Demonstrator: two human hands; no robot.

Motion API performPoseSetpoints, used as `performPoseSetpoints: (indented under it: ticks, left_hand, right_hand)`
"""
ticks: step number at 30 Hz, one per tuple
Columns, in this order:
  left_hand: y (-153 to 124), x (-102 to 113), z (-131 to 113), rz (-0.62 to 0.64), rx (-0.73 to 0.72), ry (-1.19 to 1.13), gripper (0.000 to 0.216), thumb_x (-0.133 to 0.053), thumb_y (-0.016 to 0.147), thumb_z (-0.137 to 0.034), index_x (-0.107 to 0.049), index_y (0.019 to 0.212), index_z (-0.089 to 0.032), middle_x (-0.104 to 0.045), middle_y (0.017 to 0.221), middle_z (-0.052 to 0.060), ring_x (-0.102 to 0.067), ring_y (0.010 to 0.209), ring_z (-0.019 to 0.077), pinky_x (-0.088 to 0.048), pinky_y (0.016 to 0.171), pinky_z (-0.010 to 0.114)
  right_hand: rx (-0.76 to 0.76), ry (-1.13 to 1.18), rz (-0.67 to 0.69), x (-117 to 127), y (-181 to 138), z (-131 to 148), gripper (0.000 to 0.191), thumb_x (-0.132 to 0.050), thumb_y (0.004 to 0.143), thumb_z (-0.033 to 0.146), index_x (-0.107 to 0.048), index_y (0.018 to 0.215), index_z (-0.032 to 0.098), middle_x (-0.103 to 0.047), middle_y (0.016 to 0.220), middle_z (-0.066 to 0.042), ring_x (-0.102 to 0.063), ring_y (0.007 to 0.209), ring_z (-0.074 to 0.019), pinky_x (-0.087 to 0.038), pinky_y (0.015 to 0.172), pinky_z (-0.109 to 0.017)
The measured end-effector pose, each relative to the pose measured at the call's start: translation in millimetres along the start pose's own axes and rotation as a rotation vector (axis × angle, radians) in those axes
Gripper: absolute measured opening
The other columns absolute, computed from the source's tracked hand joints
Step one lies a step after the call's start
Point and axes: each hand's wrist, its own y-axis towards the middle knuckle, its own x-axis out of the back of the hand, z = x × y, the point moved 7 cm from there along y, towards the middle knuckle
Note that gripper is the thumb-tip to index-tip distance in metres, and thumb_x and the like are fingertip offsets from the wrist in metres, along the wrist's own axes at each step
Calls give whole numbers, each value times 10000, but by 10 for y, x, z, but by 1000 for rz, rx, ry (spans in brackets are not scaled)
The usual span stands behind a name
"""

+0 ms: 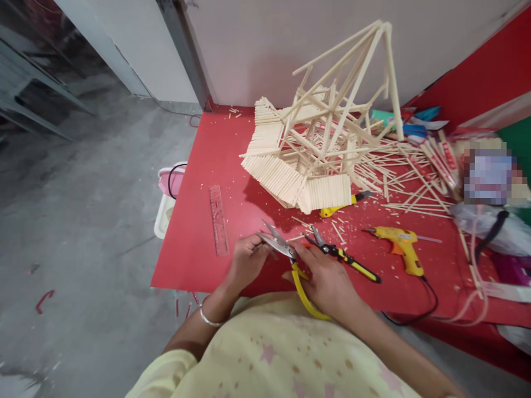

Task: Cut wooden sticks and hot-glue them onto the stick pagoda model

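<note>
Fingers (pixel 306 255) closed around yellow-handled scissors (pixel 296 273) at the counter (pixel 186 237)

The yellow-handled scissors are gripped by the right hand (pixel 329 279) and are held over the front part of the red counter, with the blades parted and pointed away toward the left. The fingers of the left hand (pixel 249 262) are bent and brought close together at the lower blade; whether anything small is pinched between them cannot be told. A pale bracelet (pixel 209 319) is worn on the left wrist.

Just beyond the right hand, black-and-yellow cutters (pixel 344 257) are laid on the counter among cut stick pieces (pixel 338 232). Farther back, a frame of pale wooden sticks (pixel 329 120) is stood upright, with rows of short sticks set side by side around its base. A yellow-and-black tool (pixel 332 210) is partly hidden by the frame's near edge. On the right, a yellow glue gun (pixel 402 243) is laid on its side, its nozzle turned to the left, and its black cord (pixel 433 304) is hung over the front edge. Loose sticks (pixel 415 207) are scattered behind it. Toward the counter's left side, a clear ruler (pixel 218 221) is placed flat, well apart from the glue gun.
</note>
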Motion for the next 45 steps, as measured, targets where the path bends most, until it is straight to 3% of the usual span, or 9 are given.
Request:
performPoseSetpoints:
  ticks: [5, 9, 13, 18, 22, 32, 39, 45]
  left_hand:
    - [-73, -11, 74, 16, 39, -48, 164, -669, 849, -276, -722, 769, -143, -685, 616, 24, -588, 537, 121, -454, 538, 221]
    - [-130, -35, 110, 29, 104, -121, 231, -687, 865, -353, -716, 776, -142, -684, 628, 29, -588, 535, 115, -464, 541, 222]
    - [-129, -34, 123, 35, 124, -174, 272, -696, 871, -398, -716, 786, -140, -689, 651, 39, -582, 543, 112, -464, 545, 225]
    - [-86, 32, 122, -16, 80, -156, 247, -709, 847, -372, -712, 767, -138, -665, 589, 23, -557, 510, 106, -439, 524, 218]
    - [-65, 99, 113, -63, 52, -138, 202, -706, 828, -336, -698, 768, -143, -659, 572, 9, -561, 502, 109, -440, 518, 217]
    - [-26, 144, 48, -2, 31, -48, 200, -651, 854, -305, -690, 739, -146, -666, 593, 18, -566, 527, 119, -445, 545, 236]
    - [16, 179, 92, -24, 38, -104, 183, -669, 865, -321, -710, 834, -145, -667, 593, 9, -576, 535, 122, -454, 562, 237]
    - [31, 165, 76, -21, 58, -131, 173, -689, 857, -312, -723, 813, -148, -665, 618, 8, -574, 571, 119, -436, 584, 229]
  right_hand:
    - [-11, -5, 26, -46, -29, -6, 527, -566, 915, 316, -501, 1428, 210, -718, 1071, -110, -710, 873, -242, -496, 717, -315]
    - [-33, -33, 99, -79, -34, 4, 461, -541, 881, 244, -569, 1339, 206, -754, 922, -64, -714, 749, -219, -435, 616, -281]
    - [-55, -6, 103, -9, 0, 18, 325, -502, 956, 362, -625, 1228, 235, -753, 815, -27, -703, 679, -202, -389, 578, -274]
    - [-18, -58, -44, 198, 63, 106, 504, -527, 943, 585, -579, 1325, 260, -739, 1010, -69, -712, 835, -233, -445, 674, -300]
    - [-12, -143, -13, 176, 80, 156, 500, -498, 960, 570, -572, 1348, 263, -710, 991, -75, -702, 845, -242, -448, 685, -313]
    - [-14, -118, 23, 110, 114, 115, 442, -464, 982, 530, -601, 1321, 282, -746, 935, -44, -695, 761, -212, -390, 632, -294]
    - [1, -120, -15, 140, 159, 125, 502, -470, 974, 548, -561, 1379, 266, -715, 1050, -83, -691, 910, -244, -442, 706, -308]
    - [-16, -63, 6, 90, 185, 133, 489, -485, 980, 515, -530, 1394, 259, -706, 1053, -79, -698, 910, -247, -467, 711, -319]
